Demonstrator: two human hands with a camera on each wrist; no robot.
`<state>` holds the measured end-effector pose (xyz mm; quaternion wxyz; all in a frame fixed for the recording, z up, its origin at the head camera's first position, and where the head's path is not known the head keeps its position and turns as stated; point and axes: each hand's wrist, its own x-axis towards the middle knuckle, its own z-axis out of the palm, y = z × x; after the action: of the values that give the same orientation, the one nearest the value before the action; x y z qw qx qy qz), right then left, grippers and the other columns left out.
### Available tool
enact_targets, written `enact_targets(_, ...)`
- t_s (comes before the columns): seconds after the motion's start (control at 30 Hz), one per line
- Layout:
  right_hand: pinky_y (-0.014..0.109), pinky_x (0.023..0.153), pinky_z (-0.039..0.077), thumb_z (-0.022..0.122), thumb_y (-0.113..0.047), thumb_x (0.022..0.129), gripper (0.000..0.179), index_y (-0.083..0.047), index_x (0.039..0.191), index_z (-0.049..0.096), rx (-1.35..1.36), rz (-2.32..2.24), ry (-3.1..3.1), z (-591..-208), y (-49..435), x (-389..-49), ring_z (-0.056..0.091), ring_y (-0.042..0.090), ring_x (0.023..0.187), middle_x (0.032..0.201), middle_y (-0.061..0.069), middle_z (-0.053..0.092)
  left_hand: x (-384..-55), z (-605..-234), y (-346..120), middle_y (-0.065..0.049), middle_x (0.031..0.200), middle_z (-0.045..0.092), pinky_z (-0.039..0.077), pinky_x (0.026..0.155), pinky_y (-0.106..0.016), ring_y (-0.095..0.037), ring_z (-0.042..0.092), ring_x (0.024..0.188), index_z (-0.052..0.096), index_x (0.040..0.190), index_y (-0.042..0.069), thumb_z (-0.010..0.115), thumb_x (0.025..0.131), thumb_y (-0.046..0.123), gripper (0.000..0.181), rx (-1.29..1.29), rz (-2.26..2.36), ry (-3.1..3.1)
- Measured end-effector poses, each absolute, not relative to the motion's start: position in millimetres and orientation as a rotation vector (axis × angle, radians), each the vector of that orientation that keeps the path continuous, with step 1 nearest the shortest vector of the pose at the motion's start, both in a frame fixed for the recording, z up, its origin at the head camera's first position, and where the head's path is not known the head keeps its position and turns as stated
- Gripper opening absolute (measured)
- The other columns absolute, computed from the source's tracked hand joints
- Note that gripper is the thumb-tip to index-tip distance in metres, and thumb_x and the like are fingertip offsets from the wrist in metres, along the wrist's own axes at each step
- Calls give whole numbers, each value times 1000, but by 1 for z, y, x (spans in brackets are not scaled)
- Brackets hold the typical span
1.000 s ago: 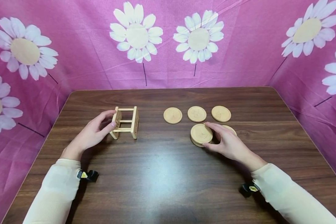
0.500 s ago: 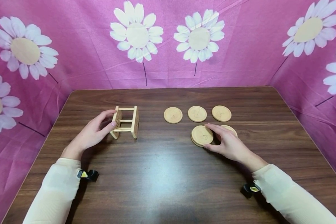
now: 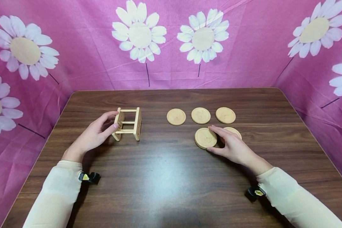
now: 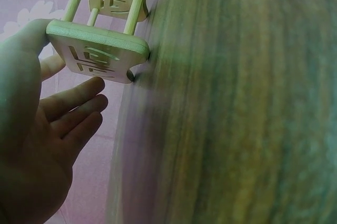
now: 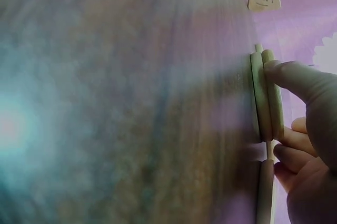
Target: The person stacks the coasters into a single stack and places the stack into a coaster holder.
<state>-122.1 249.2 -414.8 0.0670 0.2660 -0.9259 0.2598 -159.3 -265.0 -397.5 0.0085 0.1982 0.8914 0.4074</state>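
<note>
My left hand holds the left side panel of a small wooden coaster holder between thumb and forefinger. The holder stands on the table, its two cut-out side panels joined by round rods, as the left wrist view also shows. My right hand grips the edge of a round wooden coaster, thumb at the front and fingers behind. This coaster, engraved with a line drawing, lies on top of another coaster. One more coaster is partly hidden behind the right hand.
Behind the stack, three single coasters lie flat in a row: left coaster, middle coaster and right coaster. The brown wood-grain table ends at a pink flowered cloth along the back and sides.
The top coaster has turned a little under my right fingers and now sits more squarely over the lower one. My left hand and the holder have stayed in place.
</note>
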Motion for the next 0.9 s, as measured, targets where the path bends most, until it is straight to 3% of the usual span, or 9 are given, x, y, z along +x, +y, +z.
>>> enact_targets(0.17, 28, 115, 45, 92, -20, 87, 79, 2, 153, 56, 786, 851, -2858, -409, 250, -121, 64, 40, 134, 150, 26, 64, -159, -398, -266, -25, 145, 64, 41, 118, -60, -36, 60, 135, 48, 157, 8, 63, 109, 11, 50, 612, 1281, 2782)
enact_targets(0.3, 7, 115, 28, 88, -18, 91, 72, 0, 153, 57, 785, 906, -2819, -404, 250, -123, 63, 41, 136, 151, 24, 64, -159, -398, -266, -25, 143, 65, 41, 118, -59, -35, 61, 135, 48, 157, 8, 63, 110, 12, 50, 610, 1282, 2783)
enact_targets(0.47, 6, 114, 30, 83, -12, 94, 54, -2, 144, 66, 776, 955, -2726, -397, 247, -132, 66, 38, 133, 142, 16, 72, -158, -397, -267, -25, 143, 64, 41, 119, -60, -36, 61, 135, 48, 157, 8, 63, 110, 12, 50, 600, 1288, 2774)
enact_targets(0.53, 8, 111, 34, 82, -11, 94, 49, -5, 141, 69, 761, 978, -2705, -395, 244, -135, 70, 31, 126, 138, 13, 75, -158, -397, -267, -25, 143, 64, 40, 119, -60, -38, 60, 136, 47, 157, 8, 63, 110, 12, 50, 600, 1290, 2769)
enact_targets(0.6, 8, 94, 44, 82, -11, 95, 45, -6, 139, 71, 749, 1021, -2697, -393, 241, -139, 75, 19, 93, 133, 13, 77, -158, -397, -267, -26, 143, 64, 40, 119, -60, -40, 61, 136, 47, 157, 8, 62, 110, 12, 50, 605, 1289, 2768)
enact_targets(0.67, 11, 69, 47, 81, -11, 96, 44, -7, 138, 71, 742, 1075, -2704, -392, 237, -142, 63, 9, 63, 132, 14, 76, -158, -397, -267, -26, 142, 64, 41, 119, -60, -41, 61, 135, 47, 157, 8, 62, 110, 11, 50, 607, 1286, 2768)
enact_targets(0.73, 17, 66, 49, 82, -13, 96, 45, -6, 140, 70, 739, 1099, -2721, -390, 232, -145, 61, 6, 63, 133, 14, 76, -158, -397, -266, -26, 141, 65, 41, 118, -59, -41, 61, 135, 47, 157, 8, 62, 110, 11, 50, 608, 1282, 2769)
enact_targets(0.83, 32, 91, 57, 82, -15, 97, 50, -5, 144, 67, 735, 1105, -2766, -388, 225, -150, 76, 20, 100, 140, 13, 73, -158, -397, -265, -26, 141, 65, 41, 118, -60, -39, 61, 134, 46, 158, 8, 61, 110, 12, 50, 606, 1277, 2770)
enact_targets(0.9, 44, 114, 48, 83, -16, 97, 55, -4, 147, 65, 735, 1086, -2801, -386, 221, -154, 66, 30, 135, 144, 12, 71, -159, -398, -265, -26, 141, 65, 41, 118, -60, -40, 61, 135, 46, 158, 8, 61, 110, 12, 50, 609, 1280, 2770)
